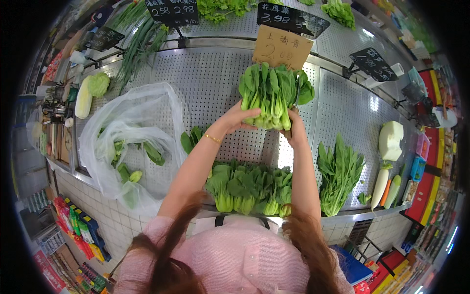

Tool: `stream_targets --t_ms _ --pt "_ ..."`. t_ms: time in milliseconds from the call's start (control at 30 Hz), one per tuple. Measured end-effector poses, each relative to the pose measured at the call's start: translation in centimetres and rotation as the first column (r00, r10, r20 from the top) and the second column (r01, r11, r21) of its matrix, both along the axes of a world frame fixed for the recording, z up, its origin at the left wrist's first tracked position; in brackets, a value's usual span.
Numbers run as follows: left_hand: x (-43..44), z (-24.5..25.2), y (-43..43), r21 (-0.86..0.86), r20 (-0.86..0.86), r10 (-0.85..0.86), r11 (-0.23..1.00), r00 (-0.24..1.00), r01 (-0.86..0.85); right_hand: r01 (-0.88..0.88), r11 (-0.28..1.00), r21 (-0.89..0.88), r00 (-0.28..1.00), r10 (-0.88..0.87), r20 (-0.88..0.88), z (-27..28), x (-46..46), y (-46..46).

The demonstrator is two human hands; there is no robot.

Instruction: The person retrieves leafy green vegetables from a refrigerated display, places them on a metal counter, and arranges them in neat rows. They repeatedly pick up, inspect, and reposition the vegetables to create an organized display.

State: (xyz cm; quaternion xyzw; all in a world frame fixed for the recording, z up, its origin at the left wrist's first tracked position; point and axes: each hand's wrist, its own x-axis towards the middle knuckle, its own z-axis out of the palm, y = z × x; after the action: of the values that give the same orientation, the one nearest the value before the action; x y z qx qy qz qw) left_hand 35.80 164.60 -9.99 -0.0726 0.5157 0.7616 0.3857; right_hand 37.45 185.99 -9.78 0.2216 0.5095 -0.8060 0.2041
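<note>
Both hands clasp a wide bunch of green bok choy (271,93) from its two sides, stems toward me and leaves toward the back of the shelf. My left hand (238,118) has its thumb across the pale stems. Around the other end curls my right hand (293,126), its fingers partly hidden by the stems. A row of bok choy heads (249,187) lies along the front edge, below my forearms. To the left, a large clear plastic bag (165,106) lies open with a few loose leafy greens (126,174) in it.
The perforated metal shelf (205,77) carries a cardboard price sign (282,47) just behind the bunch. Long leafy greens (337,176), a white radish (380,185), a carrot (385,193) and a cut winter melon (391,141) lie right. Napa cabbage (85,97) and scallions (137,51) are left.
</note>
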Motion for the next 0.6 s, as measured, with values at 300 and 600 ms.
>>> stream_targets --t_ms 300,600 --pt "-3.4 -2.7 0.4 -0.528 -0.139 0.053 0.841 0.989 -0.119 0.165 0.865 0.474 0.983 -0.184 -0.007 -4.7 -3.0 2.0" --pt "-3.4 -4.6 -0.4 -0.882 -0.314 -0.187 0.421 0.931 -0.213 0.046 0.886 0.462 0.991 -0.099 0.092 -4.3 -3.6 5.3"
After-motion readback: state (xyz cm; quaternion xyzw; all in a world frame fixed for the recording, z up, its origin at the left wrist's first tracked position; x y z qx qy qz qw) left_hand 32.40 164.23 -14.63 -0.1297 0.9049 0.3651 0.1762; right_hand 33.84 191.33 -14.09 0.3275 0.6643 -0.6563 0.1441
